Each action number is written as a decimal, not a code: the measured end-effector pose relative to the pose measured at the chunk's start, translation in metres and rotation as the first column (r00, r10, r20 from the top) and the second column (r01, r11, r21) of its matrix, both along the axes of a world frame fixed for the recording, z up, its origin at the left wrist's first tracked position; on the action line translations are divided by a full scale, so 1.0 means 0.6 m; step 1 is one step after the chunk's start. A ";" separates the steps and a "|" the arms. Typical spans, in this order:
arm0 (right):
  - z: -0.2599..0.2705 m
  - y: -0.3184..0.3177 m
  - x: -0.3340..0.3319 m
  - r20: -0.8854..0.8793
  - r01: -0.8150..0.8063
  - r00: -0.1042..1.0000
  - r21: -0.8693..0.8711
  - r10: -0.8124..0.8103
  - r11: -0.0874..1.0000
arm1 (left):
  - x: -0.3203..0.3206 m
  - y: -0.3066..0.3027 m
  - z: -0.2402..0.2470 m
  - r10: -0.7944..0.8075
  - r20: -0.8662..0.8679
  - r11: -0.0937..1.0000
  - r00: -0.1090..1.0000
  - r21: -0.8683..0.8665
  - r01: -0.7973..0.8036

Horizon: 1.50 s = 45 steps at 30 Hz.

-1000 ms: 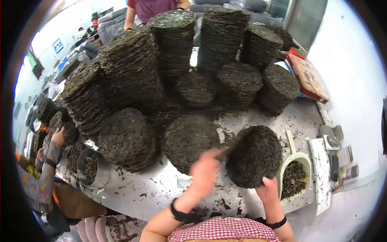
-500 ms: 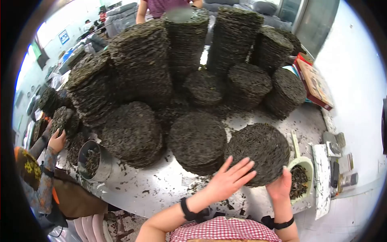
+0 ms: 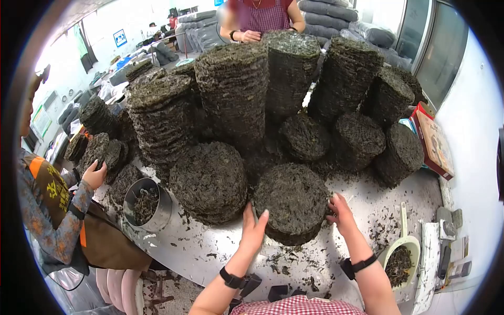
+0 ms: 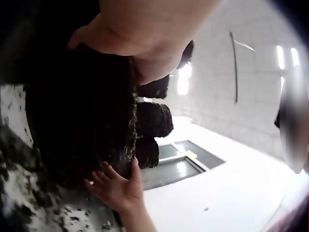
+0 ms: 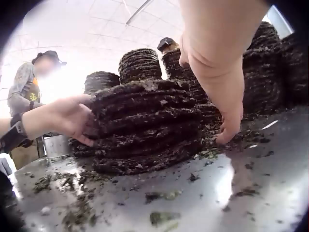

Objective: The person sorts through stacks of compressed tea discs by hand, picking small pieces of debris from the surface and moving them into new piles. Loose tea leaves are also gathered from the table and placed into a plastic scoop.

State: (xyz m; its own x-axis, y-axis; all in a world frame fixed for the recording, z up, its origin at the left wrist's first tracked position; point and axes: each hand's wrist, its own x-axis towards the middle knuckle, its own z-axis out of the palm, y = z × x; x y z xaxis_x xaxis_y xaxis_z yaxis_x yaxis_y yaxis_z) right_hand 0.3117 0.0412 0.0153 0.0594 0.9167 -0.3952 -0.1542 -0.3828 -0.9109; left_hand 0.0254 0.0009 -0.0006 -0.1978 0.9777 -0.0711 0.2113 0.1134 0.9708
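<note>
A low round stack of dark dried seaweed sheets (image 3: 294,202) lies on the metal table, between both hands. My left hand (image 3: 253,231) is at its left side, thumb raised and fingers extended along the edge. On the opposite side, my right hand (image 3: 344,215) has its fingertips right at the rim, loosely bent. The right wrist view shows the layered side of the stack (image 5: 145,128), with the left hand (image 5: 67,118) spread against it and the right hand (image 5: 224,92) reaching down beside it. In the left wrist view the stack is mostly in dark shadow.
Another seaweed stack (image 3: 209,184) stands just left. Tall stacks (image 3: 231,94) line the back. A metal pot (image 3: 148,205) of scraps is at left, a dustpan (image 3: 401,265) at right, a box (image 3: 433,142) by the wall. One person (image 3: 58,210) works at left, another (image 3: 262,18) stands behind.
Earlier my right hand held up a round seaweed sheet while my left hand moved over it. That sheet is no longer held up, and both hands flank the stack. The head view has turned left.
</note>
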 end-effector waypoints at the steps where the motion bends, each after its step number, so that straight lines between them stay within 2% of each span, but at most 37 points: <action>1: 0.000 0.016 -0.013 -0.066 0.039 0.997 -0.108 -0.046 0.993 | 0.003 0.016 -0.033 0.045 0.210 0.999 0.977 -0.036 -0.038; 2: -0.014 0.029 -0.015 -0.077 0.002 0.997 -0.143 -0.013 0.990 | 0.003 0.025 -0.042 0.038 0.211 0.999 0.977 -0.019 -0.035; 3: -0.013 0.037 -0.024 -0.100 0.001 0.995 -0.172 -0.018 0.985 | 0.004 0.034 -0.038 0.036 0.292 0.998 0.956 -0.053 -0.022; 4: -0.010 0.033 -0.021 -0.073 -0.061 0.996 -0.160 0.050 0.985 | 0.004 0.039 -0.035 0.033 0.371 0.996 0.928 -0.086 -0.001; 5: -0.007 0.026 -0.018 -0.046 -0.120 0.992 -0.150 0.114 0.981 | 0.003 0.038 -0.032 0.016 0.370 0.998 0.929 -0.068 0.010; 6: -0.023 0.028 -0.003 -0.135 -0.087 0.989 -0.172 0.064 0.981 | 0.002 0.032 -0.015 -0.075 0.343 0.997 0.937 -0.009 0.083; 7: -0.025 0.021 0.015 -0.136 -0.075 0.989 -0.153 0.055 0.985 | 0.000 0.029 -0.005 -0.164 0.307 0.986 0.937 0.048 0.157; 8: -0.027 0.016 0.032 -0.186 -0.121 0.977 -0.074 0.105 0.990 | -0.008 0.035 -0.007 -0.264 0.251 0.964 0.932 0.107 0.244; 9: -0.024 0.015 0.040 -0.234 -0.161 0.959 0.006 0.158 0.987 | -0.009 0.043 0.010 -0.283 0.238 0.958 0.929 0.123 0.260; 10: 0.060 -0.013 0.023 -0.262 -0.117 0.956 0.067 0.131 0.991 | -0.008 0.042 0.035 -0.300 0.249 0.949 0.921 0.177 0.261; 11: 0.084 -0.023 0.030 -0.271 -0.097 0.956 0.076 0.114 0.992 | -0.008 0.035 0.060 -0.318 0.261 0.938 0.911 0.224 0.263; 12: 0.096 -0.033 0.039 -0.110 -0.183 0.969 0.283 0.221 0.941 | -0.013 0.030 0.097 -0.385 0.166 0.900 0.908 0.287 0.329; 13: 0.114 -0.047 0.046 0.076 -0.291 0.954 0.454 0.289 0.842 | -0.016 0.021 0.129 -0.423 0.062 0.866 0.904 0.321 0.383; 14: 0.164 -0.070 0.039 0.044 -0.338 0.932 0.456 0.359 0.823 | -0.023 0.012 0.149 -0.494 0.051 0.839 0.868 0.292 0.460; 15: 0.155 -0.077 0.049 0.037 -0.329 0.936 0.454 0.351 0.828 | -0.027 0.006 0.159 -0.559 0.043 0.806 0.828 0.261 0.531; 16: 0.140 -0.083 0.064 0.342 -0.489 0.867 0.442 0.362 0.753 | -0.027 0.001 0.150 -0.564 0.040 0.804 0.825 0.253 0.538; 17: 0.128 -0.092 0.071 0.613 -0.634 0.717 0.375 0.332 0.676 | -0.027 -0.004 0.133 -0.607 -0.093 0.766 0.790 0.198 0.612; 18: 0.117 -0.107 0.068 0.600 -0.628 0.724 0.369 0.341 0.685 | -0.027 -0.013 0.117 -0.643 -0.223 0.725 0.733 0.133 0.676; 22: 0.105 -0.142 0.057 0.612 -0.594 0.752 0.469 0.244 0.654 | -0.022 -0.048 0.055 -0.650 -0.240 0.709 0.721 0.148 0.689; 23: 0.109 -0.151 0.054 0.607 -0.591 0.755 0.468 0.247 0.657 | -0.022 -0.061 0.044 -0.663 -0.217 0.714 0.716 0.103 0.692; 25: 0.120 -0.163 0.049 0.683 -0.656 0.692 0.459 0.235 0.598 | -0.016 -0.074 0.045 -0.676 -0.193 0.717 0.711 0.051 0.696; 26: 0.114 -0.169 0.049 0.705 -0.670 0.675 0.461 0.218 0.582 | -0.013 -0.081 0.048 -0.689 -0.116 0.717 0.716 0.039 0.696; 27: 0.106 -0.173 0.050 0.697 -0.662 0.682 0.460 0.221 0.591 | -0.010 -0.090 0.050 -0.698 -0.036 0.715 0.715 0.024 0.699; 29: 0.096 -0.173 0.060 0.699 -0.649 0.688 0.472 0.195 0.597 | 0.000 -0.094 0.024 -0.694 0.008 0.720 0.720 0.008 0.693; 31: 0.094 -0.182 0.067 0.713 -0.637 0.673 0.423 0.197 0.645 | 0.018 -0.098 0.033 -0.657 -0.021 0.750 0.754 0.084 0.656; 32: 0.092 -0.184 0.067 0.701 -0.614 0.689 0.427 0.186 0.664 | 0.019 -0.095 0.008 -0.637 0.015 0.766 0.771 0.127 0.630; 33: 0.087 -0.187 0.065 0.688 -0.594 0.703 0.430 0.180 0.680 | 0.020 -0.092 0.009 -0.622 -0.024 0.771 0.783 0.154 0.617; 34: 0.072 -0.191 0.068 0.648 -0.552 0.740 0.434 0.178 0.712 | 0.022 -0.096 0.012 -0.586 -0.170 0.771 0.792 0.183 0.610; 35: 0.058 -0.195 0.073 0.654 -0.565 0.733 0.430 0.189 0.704 | 0.029 -0.098 0.036 -0.534 -0.311 0.766 0.786 0.217 0.606; 36: 0.043 -0.201 0.080 0.599 -0.504 0.781 0.439 0.176 0.744 | 0.032 -0.100 0.050 -0.526 -0.302 0.772 0.795 0.222 0.595; 38: 0.016 -0.213 0.094 0.440 -0.391 0.879 0.438 0.186 0.810 | 0.041 -0.103 0.071 -0.477 -0.453 0.739 0.754 0.258 0.622; 39: 0.023 -0.219 0.098 0.448 -0.392 0.875 0.430 0.185 0.813 | 0.043 -0.105 0.082 -0.481 -0.443 0.738 0.756 0.261 0.622; 41: 0.041 -0.231 0.100 0.580 -0.422 0.807 0.442 0.106 0.792 | 0.046 -0.102 0.104 -0.487 -0.488 0.704 0.725 0.273 0.656; 43: 0.045 -0.232 0.103 0.541 -0.382 0.838 0.480 0.077 0.790 | 0.046 -0.094 0.118 -0.453 -0.510 0.685 0.732 0.327 0.651; 45: 0.040 -0.197 0.092 0.298 -0.264 0.948 0.542 0.112 0.798 | 0.035 -0.081 0.138 -0.469 -0.365 0.710 0.804 0.385 0.589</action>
